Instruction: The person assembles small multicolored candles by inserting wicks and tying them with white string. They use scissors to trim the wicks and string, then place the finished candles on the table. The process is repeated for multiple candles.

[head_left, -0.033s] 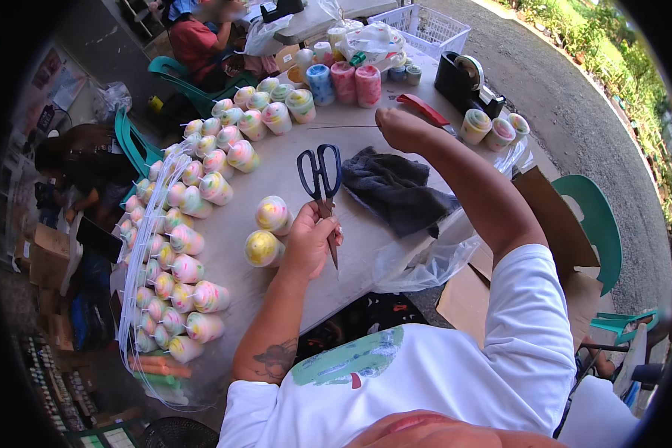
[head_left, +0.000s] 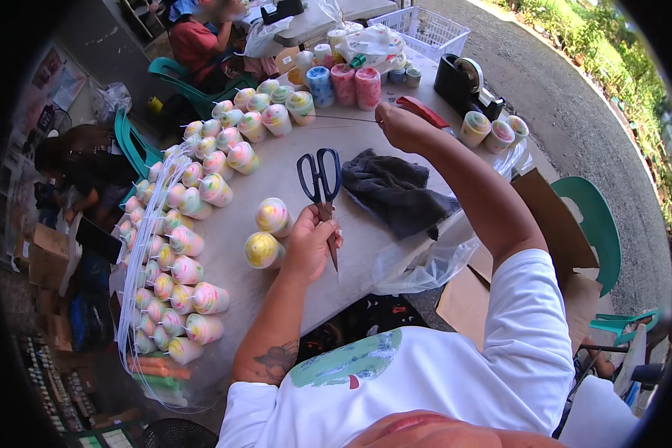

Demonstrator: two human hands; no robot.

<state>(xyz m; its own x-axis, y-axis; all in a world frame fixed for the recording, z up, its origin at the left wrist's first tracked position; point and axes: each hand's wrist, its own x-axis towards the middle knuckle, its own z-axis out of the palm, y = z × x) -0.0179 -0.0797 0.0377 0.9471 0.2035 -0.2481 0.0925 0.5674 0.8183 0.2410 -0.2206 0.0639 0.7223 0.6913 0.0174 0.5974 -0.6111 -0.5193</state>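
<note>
My left hand (head_left: 310,243) is closed around the blades of a pair of scissors (head_left: 323,197), whose dark handles point away from me and whose tip points back towards me. Farther off on the right, my right hand (head_left: 403,128) pinches a thin dark rod (head_left: 343,117) that reaches left above the table. Just left of the scissors stand two marbled candles, a pink-and-yellow one (head_left: 274,216) and a yellow one (head_left: 263,251). A dark grey cloth (head_left: 394,193) lies crumpled between my hands. Many pastel candles (head_left: 216,188) with white wicks fill the table's left side.
Long white strands (head_left: 151,246) drape over the left candles. A tape dispenser (head_left: 455,84), a red tool (head_left: 423,111) and several cup-shaped candles (head_left: 476,128) sit at the far right. Blue and red pillars (head_left: 367,88) stand at the back. A clear plastic bag (head_left: 418,269) hangs off the near edge.
My right hand has shifted slightly towards me and the far end of the thin rod has swung up, now reaching towards the back candles. The left hand keeps its hold on the scissors.
</note>
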